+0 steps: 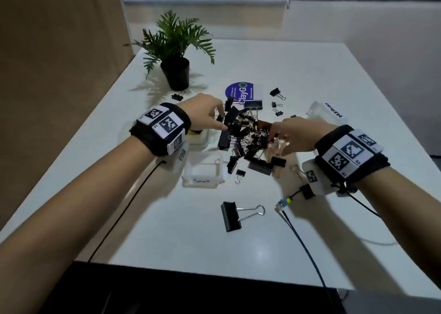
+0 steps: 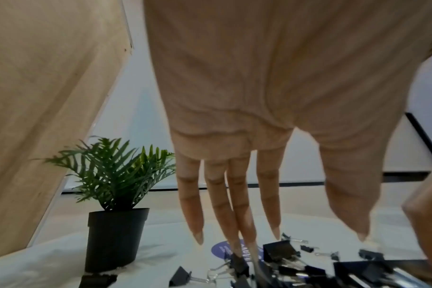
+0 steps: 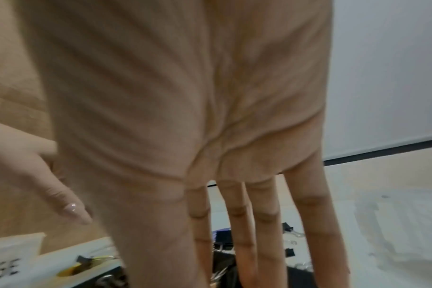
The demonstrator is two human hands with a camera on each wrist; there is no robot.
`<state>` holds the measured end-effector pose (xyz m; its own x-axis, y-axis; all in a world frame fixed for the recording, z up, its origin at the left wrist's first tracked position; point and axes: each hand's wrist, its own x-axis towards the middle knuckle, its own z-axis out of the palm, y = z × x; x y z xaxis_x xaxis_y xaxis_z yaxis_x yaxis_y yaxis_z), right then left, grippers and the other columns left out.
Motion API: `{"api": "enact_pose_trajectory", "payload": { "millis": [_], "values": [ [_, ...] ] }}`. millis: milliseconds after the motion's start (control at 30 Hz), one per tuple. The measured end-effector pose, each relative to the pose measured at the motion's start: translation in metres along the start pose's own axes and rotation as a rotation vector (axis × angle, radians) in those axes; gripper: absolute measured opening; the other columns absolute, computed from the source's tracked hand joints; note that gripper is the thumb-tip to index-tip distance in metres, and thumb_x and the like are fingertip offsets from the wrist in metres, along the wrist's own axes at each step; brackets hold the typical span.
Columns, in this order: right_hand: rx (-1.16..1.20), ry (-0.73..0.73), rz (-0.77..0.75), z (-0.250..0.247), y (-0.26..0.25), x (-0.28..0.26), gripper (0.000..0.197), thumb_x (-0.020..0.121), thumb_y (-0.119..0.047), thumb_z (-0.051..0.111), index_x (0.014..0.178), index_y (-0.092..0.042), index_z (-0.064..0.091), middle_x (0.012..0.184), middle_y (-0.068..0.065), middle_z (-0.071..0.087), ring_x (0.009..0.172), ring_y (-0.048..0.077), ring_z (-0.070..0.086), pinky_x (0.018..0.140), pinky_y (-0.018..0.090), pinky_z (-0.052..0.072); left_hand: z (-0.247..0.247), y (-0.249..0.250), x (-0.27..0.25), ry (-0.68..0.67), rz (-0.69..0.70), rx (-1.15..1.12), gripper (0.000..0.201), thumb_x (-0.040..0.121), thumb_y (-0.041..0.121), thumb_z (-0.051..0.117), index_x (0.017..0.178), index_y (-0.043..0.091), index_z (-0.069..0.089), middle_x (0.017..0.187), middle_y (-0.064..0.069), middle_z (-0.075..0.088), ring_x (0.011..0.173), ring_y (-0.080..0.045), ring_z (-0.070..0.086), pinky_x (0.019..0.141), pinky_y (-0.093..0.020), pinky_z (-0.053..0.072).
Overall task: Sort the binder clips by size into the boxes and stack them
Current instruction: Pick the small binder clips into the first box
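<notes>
A tangled pile of black binder clips (image 1: 245,134) of mixed sizes lies mid-table. My left hand (image 1: 220,120) reaches into the pile's left side; its fingers (image 2: 242,224) are straight and the tips touch the clips. My right hand (image 1: 276,137) comes in from the right, its straight, spread fingers (image 3: 266,233) resting in the pile. Neither hand grips anything. A clear box marked "Small" (image 1: 202,170) sits in front of the pile. Another clear box (image 1: 327,113) lies at the right. A third (image 3: 12,251), labelled with "GE", is under my left wrist. One big clip (image 1: 231,216) lies alone nearer me.
A potted fern (image 1: 176,72) stands at the back left, a clip (image 1: 177,96) by its pot. Beyond the pile lies a blue round label (image 1: 241,92), with a few stray small clips (image 1: 276,103) to its right. Cables (image 1: 305,237) trail from both wrists over the white table's front edge.
</notes>
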<state>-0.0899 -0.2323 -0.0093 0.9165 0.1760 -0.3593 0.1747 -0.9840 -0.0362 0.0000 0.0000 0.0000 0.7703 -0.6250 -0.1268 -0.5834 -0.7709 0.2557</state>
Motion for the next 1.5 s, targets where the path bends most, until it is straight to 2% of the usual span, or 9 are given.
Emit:
{"api": "enact_pose_trajectory", "payload": {
  "millis": [167,267,467,633,800,1000,1233,1367,1500],
  "values": [
    [0.095,0.057,-0.053,0.018,-0.015,-0.013,0.05,0.084,-0.016,0.07,0.13,-0.018,0.051,0.122,0.012,0.054,0.108,0.027,0.056,0.091,0.039,0.047,0.009,0.011,-0.039,-0.099,-0.052,-0.105,0.064,0.059,0.066,0.076,0.105,0.024,0.06,0.093,0.005,0.062,0.084,-0.011,0.058,0.075,-0.029,0.049],
    [0.1,0.009,-0.018,0.024,-0.02,-0.02,0.063,0.078,-0.024,0.078,0.133,-0.018,0.049,0.125,0.01,0.052,0.113,0.026,0.054,0.094,0.039,0.047,0.016,0.012,-0.052,-0.233,-0.093,-0.012,0.073,0.049,0.056,0.087,0.107,0.023,0.059,0.097,0.007,0.061,0.088,-0.012,0.059,0.08,-0.028,0.05],
    [0.088,0.021,-0.005,0.024,-0.026,-0.02,0.065,0.075,-0.024,0.081,0.132,-0.018,0.05,0.126,0.01,0.051,0.113,0.026,0.053,0.093,0.036,0.046,0.019,-0.002,-0.052,-0.265,-0.067,-0.012,0.052,0.057,0.052,0.084,0.092,0.016,0.073,0.088,-0.003,0.072,0.078,-0.014,0.062,0.076,-0.034,0.053],
    [0.01,0.051,0.013,0.025,-0.034,-0.021,0.066,0.076,-0.029,0.078,0.134,-0.02,0.047,0.126,0.009,0.049,0.11,0.026,0.051,0.088,0.038,0.048,0.013,-0.01,-0.046,-0.37,-0.075,-0.145,0.047,0.064,0.052,0.079,0.093,0.015,0.075,0.083,0.0,0.074,0.076,-0.007,0.065,0.067,-0.021,0.052],
    [0.08,0.239,-0.132,0.029,-0.061,-0.036,0.042,0.07,-0.049,0.077,0.097,-0.023,0.056,0.102,-0.005,0.048,0.089,0.013,0.049,0.069,0.03,0.043,0.015,-0.012,-0.047,-0.398,-0.072,-0.19,0.046,0.065,0.049,0.08,0.097,0.015,0.075,0.088,-0.002,0.074,0.08,-0.006,0.066,0.072,-0.023,0.054],
    [0.012,0.215,-0.225,0.039,-0.08,-0.025,0.023,0.079,-0.02,0.068,0.101,-0.021,0.063,0.1,-0.004,0.055,0.084,0.013,0.054,0.066,0.028,0.047,0.017,-0.011,-0.052,-0.369,-0.071,-0.244,0.042,0.063,0.036,0.086,0.098,0.017,0.073,0.087,0.003,0.072,0.08,-0.01,0.065,0.069,-0.028,0.057],
    [-0.01,0.217,-0.15,0.043,-0.077,-0.017,0.014,0.075,-0.025,0.07,0.083,-0.019,0.061,0.079,-0.007,0.049,0.078,0.018,0.054,0.056,0.024,0.037,0.021,0.019,-0.061,-0.253,0.058,-0.186,0.051,0.057,0.039,0.088,0.099,0.018,0.068,0.088,0.003,0.07,0.088,-0.019,0.066,0.083,-0.038,0.056],
    [0.034,0.16,-0.068,0.043,-0.066,-0.023,0.007,0.071,-0.017,0.071,0.073,-0.022,0.066,0.071,-0.008,0.057,0.074,0.018,0.059,0.063,0.029,0.051,0.027,0.033,-0.06,-0.236,0.092,-0.113,0.049,0.056,0.04,0.089,0.092,0.017,0.065,0.079,0.01,0.063,0.081,-0.016,0.064,0.077,-0.039,0.057],
    [0.077,0.171,-0.005,0.039,-0.048,-0.029,0.011,0.074,-0.009,0.071,0.075,-0.02,0.068,0.071,-0.006,0.059,0.075,0.017,0.061,0.067,0.032,0.054,0.04,0.046,-0.058,-0.208,0.152,-0.136,0.054,0.055,0.047,0.088,0.091,0.014,0.067,0.085,0.001,0.065,0.083,-0.021,0.06,0.067,-0.031,0.048]
  ]
}}
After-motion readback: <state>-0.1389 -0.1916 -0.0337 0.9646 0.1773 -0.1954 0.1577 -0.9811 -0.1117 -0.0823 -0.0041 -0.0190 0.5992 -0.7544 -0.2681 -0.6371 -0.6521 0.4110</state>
